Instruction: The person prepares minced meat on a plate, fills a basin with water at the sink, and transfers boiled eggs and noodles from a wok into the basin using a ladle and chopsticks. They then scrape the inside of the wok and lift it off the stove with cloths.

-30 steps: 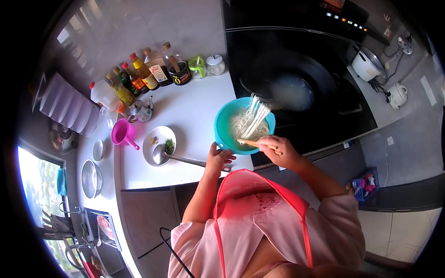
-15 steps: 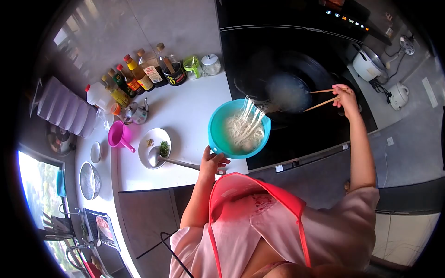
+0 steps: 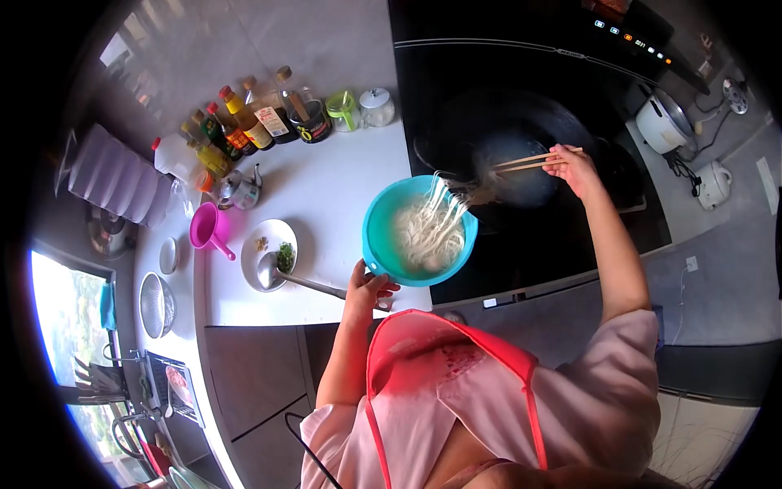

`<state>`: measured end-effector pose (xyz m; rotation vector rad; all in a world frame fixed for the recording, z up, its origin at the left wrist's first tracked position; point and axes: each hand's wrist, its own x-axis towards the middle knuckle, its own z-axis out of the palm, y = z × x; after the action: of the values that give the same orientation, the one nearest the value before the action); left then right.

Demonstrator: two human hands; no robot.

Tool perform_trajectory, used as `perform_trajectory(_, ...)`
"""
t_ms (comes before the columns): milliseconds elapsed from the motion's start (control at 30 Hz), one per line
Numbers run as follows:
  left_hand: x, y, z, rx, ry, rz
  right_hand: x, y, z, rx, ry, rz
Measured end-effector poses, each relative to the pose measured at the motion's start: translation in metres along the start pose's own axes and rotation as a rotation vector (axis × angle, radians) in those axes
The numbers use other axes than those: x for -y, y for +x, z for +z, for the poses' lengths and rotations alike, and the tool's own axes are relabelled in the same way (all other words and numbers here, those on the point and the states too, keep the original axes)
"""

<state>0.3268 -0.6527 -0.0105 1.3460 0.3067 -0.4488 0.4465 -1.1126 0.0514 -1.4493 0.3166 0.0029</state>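
Observation:
My left hand (image 3: 369, 290) grips the near-left rim of a turquoise basin (image 3: 380, 244), its fingers partly under the edge. White noodles (image 3: 433, 236) lie in the basin, and a bundle of strands drapes over its far-right rim toward the stove. My right hand (image 3: 573, 169) is closed on wooden chopsticks (image 3: 529, 160), held close together. Their tips reach over the dark wok (image 3: 562, 126), where steam blurs the contents. Below my left hand, the handle of a metal ladle (image 3: 305, 284) ends; its bowl rests in a white bowl (image 3: 259, 231) with chopped greens.
Sauce bottles (image 3: 244, 118) and lidded jars (image 3: 376, 107) line the wall. A pink dipper (image 3: 208, 228) and a small metal kettle (image 3: 240, 191) stand left on the white counter (image 3: 342, 179). A rice cooker (image 3: 661, 122) sits right of the black stove.
My right hand has moved left over the wok, and the chopsticks have gone from spread to nearly together. My left hand stays on the basin; noodles still hang over the rim.

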Motion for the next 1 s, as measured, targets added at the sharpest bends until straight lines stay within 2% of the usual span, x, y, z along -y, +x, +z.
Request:
perform_trajectory(533, -0.001, 0.003, -0.007, 0.074, 0.046, 0.022, 0.025, -0.112, 0.063, -0.017, 0.203, -0.106)
perform_trajectory(667, -0.001, 0.004, -0.008, 0.085, 0.046, 0.028, 0.021, -0.142, 0.097, 0.069, 0.163, -0.130)
perform_trajectory(733, 0.000, 0.005, -0.008, 0.093, 0.043, 0.031, 0.012, -0.159, 0.122, 0.081, 0.063, -0.202)
perform_trajectory(800, 0.001, 0.006, -0.009, 0.100, 0.040, 0.032, 0.004, -0.176, 0.141, 0.229, -0.214, -0.425)
perform_trajectory(867, 0.003, 0.008, -0.011, 0.117, 0.005, 0.030, 0.013, -0.195, 0.153, 0.281, -0.516, -0.631)
perform_trajectory(933, 0.004, 0.008, -0.012, 0.117, 0.009, 0.023, 0.026, -0.208, 0.157, 0.289, -0.645, -0.813)
perform_trajectory(1000, 0.004, 0.008, -0.012, 0.116, 0.010, 0.017, 0.039, -0.217, 0.156, 0.272, -0.687, -0.888)
